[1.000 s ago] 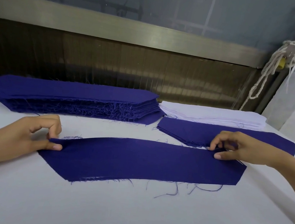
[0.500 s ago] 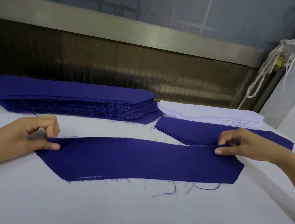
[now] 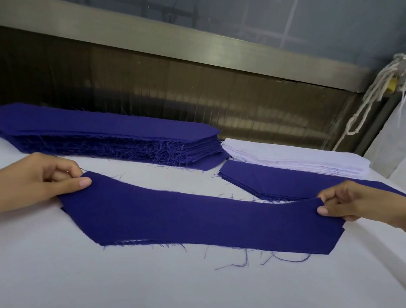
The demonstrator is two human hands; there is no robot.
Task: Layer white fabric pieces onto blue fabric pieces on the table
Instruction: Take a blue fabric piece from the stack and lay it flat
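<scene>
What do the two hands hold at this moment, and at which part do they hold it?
Both hold the front blue fabric piece. The left hand pinches its far left corner, and the right hand pinches its far right corner.

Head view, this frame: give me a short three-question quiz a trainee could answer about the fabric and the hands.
1. True or false: the left hand and the right hand each pinch one end of the single blue piece.
2. Pick one: the white stack lies A) behind the low blue stack, B) on the single blue piece, C) in the left hand.
3. Short answer: how many white pieces lie on top of the single blue piece?

Key: 1 true. 2 A. 3 none.
</scene>
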